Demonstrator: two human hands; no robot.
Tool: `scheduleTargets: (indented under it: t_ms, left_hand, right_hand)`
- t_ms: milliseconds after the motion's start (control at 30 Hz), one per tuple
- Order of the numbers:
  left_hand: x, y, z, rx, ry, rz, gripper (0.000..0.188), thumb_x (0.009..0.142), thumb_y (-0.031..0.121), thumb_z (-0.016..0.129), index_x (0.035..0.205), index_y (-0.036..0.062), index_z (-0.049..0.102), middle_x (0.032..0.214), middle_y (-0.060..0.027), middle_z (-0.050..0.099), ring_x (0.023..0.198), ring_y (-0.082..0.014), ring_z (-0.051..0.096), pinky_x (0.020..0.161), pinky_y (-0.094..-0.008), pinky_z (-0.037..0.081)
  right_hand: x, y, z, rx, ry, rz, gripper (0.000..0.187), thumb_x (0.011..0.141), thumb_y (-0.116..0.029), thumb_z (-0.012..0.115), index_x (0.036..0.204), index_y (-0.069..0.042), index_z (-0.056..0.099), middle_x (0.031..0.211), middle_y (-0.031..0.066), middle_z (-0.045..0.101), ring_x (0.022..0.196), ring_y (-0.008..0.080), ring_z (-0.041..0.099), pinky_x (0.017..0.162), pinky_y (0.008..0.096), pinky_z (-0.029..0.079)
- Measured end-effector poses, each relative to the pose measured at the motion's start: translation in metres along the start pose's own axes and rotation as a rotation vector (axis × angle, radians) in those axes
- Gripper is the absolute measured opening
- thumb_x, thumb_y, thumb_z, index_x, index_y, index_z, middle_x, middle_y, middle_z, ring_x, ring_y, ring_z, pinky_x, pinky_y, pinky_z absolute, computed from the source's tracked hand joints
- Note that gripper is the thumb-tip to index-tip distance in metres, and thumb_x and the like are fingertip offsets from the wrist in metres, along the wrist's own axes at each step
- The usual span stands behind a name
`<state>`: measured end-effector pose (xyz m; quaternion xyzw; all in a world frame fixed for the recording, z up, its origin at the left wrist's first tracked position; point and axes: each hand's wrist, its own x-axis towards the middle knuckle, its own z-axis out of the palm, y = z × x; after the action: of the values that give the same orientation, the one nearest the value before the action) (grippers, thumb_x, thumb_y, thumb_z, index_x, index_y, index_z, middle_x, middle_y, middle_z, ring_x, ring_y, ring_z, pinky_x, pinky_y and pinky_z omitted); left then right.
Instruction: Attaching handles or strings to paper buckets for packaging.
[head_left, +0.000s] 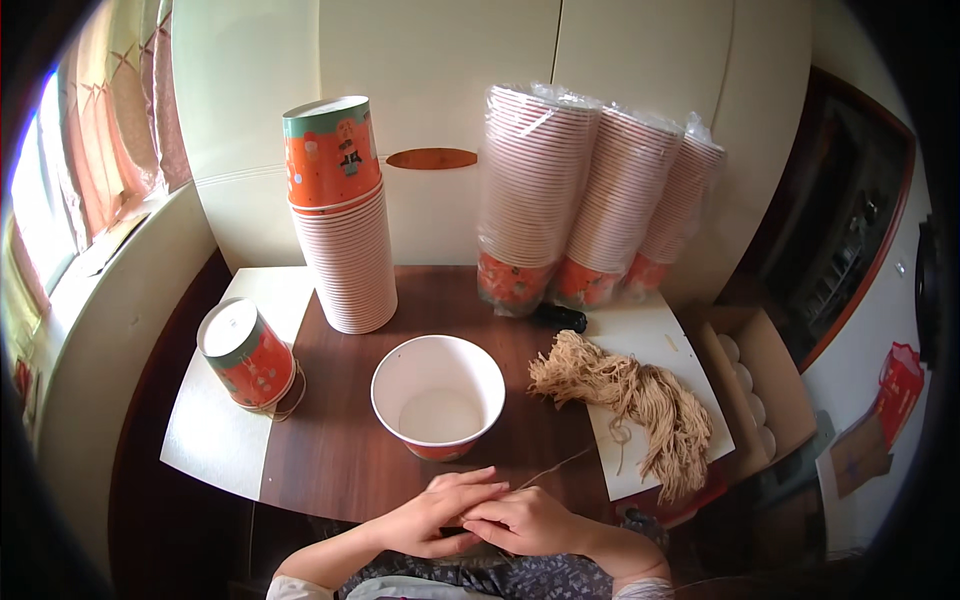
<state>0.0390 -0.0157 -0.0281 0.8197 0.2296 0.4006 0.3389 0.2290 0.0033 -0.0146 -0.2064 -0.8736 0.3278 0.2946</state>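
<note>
My left hand (447, 512) and my right hand (528, 520) meet at the table's near edge, fingers curled and overlapping. A thin strand of twine (550, 470) comes out beside my right hand's fingers and slants up to the right; the rest of it is hidden. Whatever lies inside my left fingers cannot be seen. Just beyond the hands stands an open paper bucket (440, 410), upright, white inside, with an orange outer wall. To the right lies a loose bundle of tan twine (640, 405).
An upside-down orange and green paper bucket (250, 355) stands at left, with twine around its rim. Behind it rises a tall bucket stack (345, 240). Plastic-wrapped stacks (535, 200) stand at back right, near a small black object (562, 318). A cardboard box (785, 385) sits right of the table.
</note>
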Motion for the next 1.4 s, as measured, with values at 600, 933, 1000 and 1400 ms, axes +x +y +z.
scheduleTargets:
  t_ms: [600,933,1000,1400]
  left_hand:
    - [0.014,-0.004,-0.012,0.631,0.157,-0.056,0.012,0.075,0.017,0.064,0.074,0.0074,0.056,0.068,-0.0051,0.05,0.069,-0.0234,0.051,0.062,-0.0344,0.043]
    - [0.049,-0.04,-0.007,0.906,0.113,-0.438,0.014,0.078,0.024,0.056,0.074,0.0104,0.058,0.067,-0.0066,0.061,0.062,-0.0244,0.062,0.054,-0.0391,0.049]
    - [0.051,-0.031,-0.019,0.733,0.14,-0.46,0.014,0.08,0.022,0.056,0.086,0.0094,0.06,0.073,-0.0101,0.062,0.066,-0.028,0.062,0.058,-0.0394,0.049]
    - [0.049,-0.03,-0.037,0.337,0.178,-0.464,0.022,0.073,0.014,0.065,0.091,0.0046,0.058,0.077,-0.014,0.064,0.072,-0.029,0.063,0.065,-0.0365,0.05]
  right_hand:
    - [0.005,0.024,-0.062,0.481,-0.017,-0.021,0.021,0.078,0.005,0.059,0.097,-0.001,0.066,0.09,0.0104,0.064,0.069,0.0131,0.06,0.063,0.0236,0.049]
    - [0.017,0.051,-0.044,0.016,0.285,0.155,0.01,0.079,-0.008,0.062,0.089,-0.004,0.064,0.078,0.0084,0.061,0.069,0.0172,0.06,0.059,0.0261,0.046]
    - [0.02,0.056,-0.032,0.158,0.296,0.256,0.009,0.079,-0.008,0.063,0.086,-0.003,0.063,0.073,0.0084,0.061,0.065,0.0182,0.059,0.058,0.0263,0.046]
    - [0.028,0.074,0.005,-0.542,0.53,-0.261,0.03,0.065,0.0,0.067,0.094,-0.003,0.066,0.071,0.0048,0.056,0.064,0.0214,0.057,0.06,0.0333,0.047]
